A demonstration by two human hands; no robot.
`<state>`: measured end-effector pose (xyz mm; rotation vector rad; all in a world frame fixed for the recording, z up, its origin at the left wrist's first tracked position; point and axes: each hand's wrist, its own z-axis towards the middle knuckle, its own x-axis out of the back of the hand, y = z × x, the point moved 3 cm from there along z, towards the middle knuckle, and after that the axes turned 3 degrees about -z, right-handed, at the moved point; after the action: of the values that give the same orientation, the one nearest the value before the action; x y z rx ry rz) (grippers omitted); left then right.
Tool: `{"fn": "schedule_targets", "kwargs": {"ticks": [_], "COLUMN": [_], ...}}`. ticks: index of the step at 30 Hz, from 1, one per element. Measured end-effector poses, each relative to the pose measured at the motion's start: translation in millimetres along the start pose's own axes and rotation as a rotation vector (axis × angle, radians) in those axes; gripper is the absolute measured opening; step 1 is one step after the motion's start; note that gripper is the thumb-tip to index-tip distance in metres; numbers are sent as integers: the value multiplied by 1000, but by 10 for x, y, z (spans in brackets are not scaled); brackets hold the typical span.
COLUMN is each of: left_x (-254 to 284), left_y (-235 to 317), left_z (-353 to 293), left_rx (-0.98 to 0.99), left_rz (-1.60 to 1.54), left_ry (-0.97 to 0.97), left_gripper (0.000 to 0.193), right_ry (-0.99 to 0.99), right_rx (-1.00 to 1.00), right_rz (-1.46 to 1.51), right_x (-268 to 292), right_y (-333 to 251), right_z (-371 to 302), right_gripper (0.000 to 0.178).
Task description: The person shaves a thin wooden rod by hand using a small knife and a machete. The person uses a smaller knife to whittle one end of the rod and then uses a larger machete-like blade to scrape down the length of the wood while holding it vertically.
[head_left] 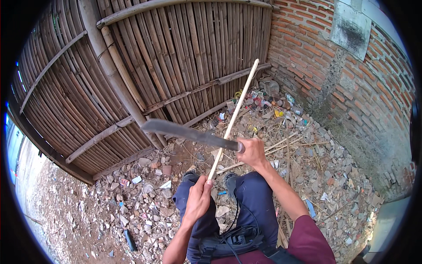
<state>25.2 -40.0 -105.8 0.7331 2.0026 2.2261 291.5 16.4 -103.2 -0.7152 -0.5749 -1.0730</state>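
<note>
A big bamboo fence (132, 66) fills the upper left of the frame, and a red brick wall (351, 79) fills the upper right. They meet in a corner at the top middle. The ground (334, 176) below is full of stones, dry sticks and bits of trash.

In the middle I see a long thin bamboo stick (237, 110). It leans up toward the corner. My left hand (198, 198) is closed tight around its low end, just above the knees. My right hand (252, 152) is closed on the handle of a big knife (189, 133). The blade points to the left and lies across the stick, touching it or very close.

I think the blade should slide along the stick away from the left hand, with small, slow cuts. The fence is near on the left, so swings must stay short. There is more open room toward the lower left.
</note>
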Motion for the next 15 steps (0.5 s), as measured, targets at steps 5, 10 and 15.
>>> {"fn": "schedule_targets", "kwargs": {"ticks": [5, 10, 15], "left_x": [23, -19, 2], "left_y": [35, 38, -3], "left_z": [-11, 20, 2], "left_rx": [32, 30, 40], "left_rz": [-4, -27, -41], "left_ry": [-8, -20, -49], "left_gripper": [34, 35, 36], "right_ry": [58, 6, 53], "right_rx": [-257, 9, -165], "right_rz": [113, 41, 130], "right_x": [11, 74, 112], "right_y": [88, -276, -94], "right_z": [-4, -154, -70], "right_gripper": [5, 4, 3]}}
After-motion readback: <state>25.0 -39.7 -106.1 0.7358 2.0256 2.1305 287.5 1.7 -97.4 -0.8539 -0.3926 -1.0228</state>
